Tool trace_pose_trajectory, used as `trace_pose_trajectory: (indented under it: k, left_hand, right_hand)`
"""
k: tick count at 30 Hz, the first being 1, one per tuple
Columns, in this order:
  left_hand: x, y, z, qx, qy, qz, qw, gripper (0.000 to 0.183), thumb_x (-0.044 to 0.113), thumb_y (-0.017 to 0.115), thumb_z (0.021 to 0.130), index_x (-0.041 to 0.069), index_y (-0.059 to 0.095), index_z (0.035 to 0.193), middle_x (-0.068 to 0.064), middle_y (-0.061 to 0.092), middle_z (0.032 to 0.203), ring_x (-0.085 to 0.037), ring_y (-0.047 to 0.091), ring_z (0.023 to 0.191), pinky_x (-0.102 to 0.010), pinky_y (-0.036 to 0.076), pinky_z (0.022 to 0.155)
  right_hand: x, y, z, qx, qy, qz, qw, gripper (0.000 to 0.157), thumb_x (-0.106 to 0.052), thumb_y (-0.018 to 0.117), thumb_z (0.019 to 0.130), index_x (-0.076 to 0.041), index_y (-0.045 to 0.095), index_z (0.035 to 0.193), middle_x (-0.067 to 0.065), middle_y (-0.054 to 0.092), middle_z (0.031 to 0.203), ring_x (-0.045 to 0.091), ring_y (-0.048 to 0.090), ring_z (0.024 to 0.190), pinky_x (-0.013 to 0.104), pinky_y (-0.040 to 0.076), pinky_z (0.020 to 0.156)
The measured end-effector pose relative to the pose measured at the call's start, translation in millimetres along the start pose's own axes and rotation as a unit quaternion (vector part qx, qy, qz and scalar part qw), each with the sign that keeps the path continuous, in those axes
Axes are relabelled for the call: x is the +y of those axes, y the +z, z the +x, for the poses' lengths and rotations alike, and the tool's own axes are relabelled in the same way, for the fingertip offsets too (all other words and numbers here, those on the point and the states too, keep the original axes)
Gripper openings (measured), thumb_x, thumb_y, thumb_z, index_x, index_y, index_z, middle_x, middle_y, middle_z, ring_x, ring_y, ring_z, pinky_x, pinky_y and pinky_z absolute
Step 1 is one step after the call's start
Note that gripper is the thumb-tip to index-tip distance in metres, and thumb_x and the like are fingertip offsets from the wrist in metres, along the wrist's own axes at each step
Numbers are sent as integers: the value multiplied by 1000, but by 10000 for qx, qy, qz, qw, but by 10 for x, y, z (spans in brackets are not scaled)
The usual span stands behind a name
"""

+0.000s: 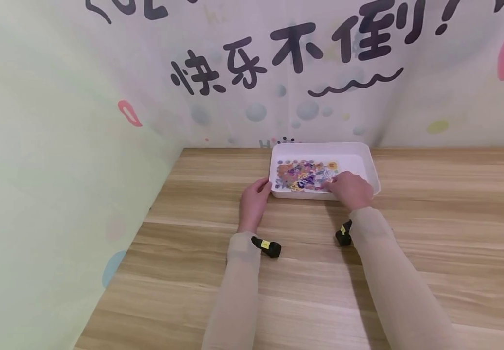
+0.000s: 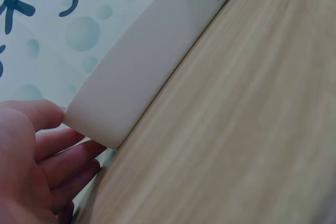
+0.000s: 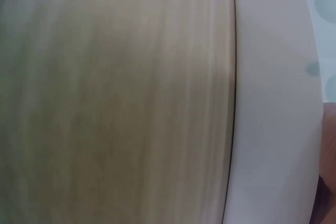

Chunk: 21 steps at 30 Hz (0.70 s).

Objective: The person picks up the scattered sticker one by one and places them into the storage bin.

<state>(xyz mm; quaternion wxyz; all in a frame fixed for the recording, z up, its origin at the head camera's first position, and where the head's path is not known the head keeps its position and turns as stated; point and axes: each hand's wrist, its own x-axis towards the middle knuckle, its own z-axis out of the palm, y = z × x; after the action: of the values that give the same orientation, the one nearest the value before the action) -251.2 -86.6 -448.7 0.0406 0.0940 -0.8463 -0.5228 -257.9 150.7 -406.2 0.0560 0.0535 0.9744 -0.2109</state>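
A shallow white tray (image 1: 368, 170) stands at the back of the table. Inside, a patch of small multicoloured pieces (image 1: 304, 175) has a roughly rectangular outline and a small orange patch at its far right corner; whether clear plastic covers them is too small to tell. My left hand (image 1: 253, 201) holds the tray's near left corner, thumb at the rim and fingers against the outer end wall. Over the near wall reaches my right hand (image 1: 352, 188), its fingertips down at the right side of the pieces. What lies between those fingertips is hidden; the right wrist view has only a sliver of the hand.
The wooden table (image 1: 304, 291) extends in front of the tray and to both sides. Behind it hangs a printed cloth (image 1: 252, 112) with large dark characters, close to the tray's far wall. Black wrist cameras (image 1: 270, 247) hang below both cuffs.
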Motion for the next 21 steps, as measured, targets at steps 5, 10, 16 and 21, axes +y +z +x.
trace_pose_trajectory:
  k: [5,10,16,21]
  left_hand:
    - [-17,-19,9,23,-19,29,10000,37,45,50,87,27,57,119,8,57,118,-9,49,109,-29,41,90]
    - [-18,-21,5,-11,8,57,10000,37,45,50,87,28,57,119,8,57,118,-10,49,109,-29,41,90]
    - [-14,-4,-2,-1,13,44,10000,37,43,51,87,27,58,119,8,57,117,-10,50,109,-31,41,90]
    - [-6,0,1,3,-12,40,10000,36,44,51,87,28,58,118,8,57,117,-10,50,109,-31,41,90]
  right_hand:
    - [-12,21,16,31,-58,-8,10000,43,-53,54,80,-11,63,76,4,52,64,23,47,63,36,35,51]
    - [-4,28,11,37,-5,-2,10000,44,-53,53,81,-11,65,79,5,55,67,23,48,64,37,36,51]
    - [12,21,-11,1,36,24,10000,47,-52,52,82,-8,67,89,9,62,79,25,52,68,39,39,53]
    - [30,27,-1,-18,54,38,10000,50,-51,52,83,-7,65,99,13,64,92,26,55,74,42,41,58]
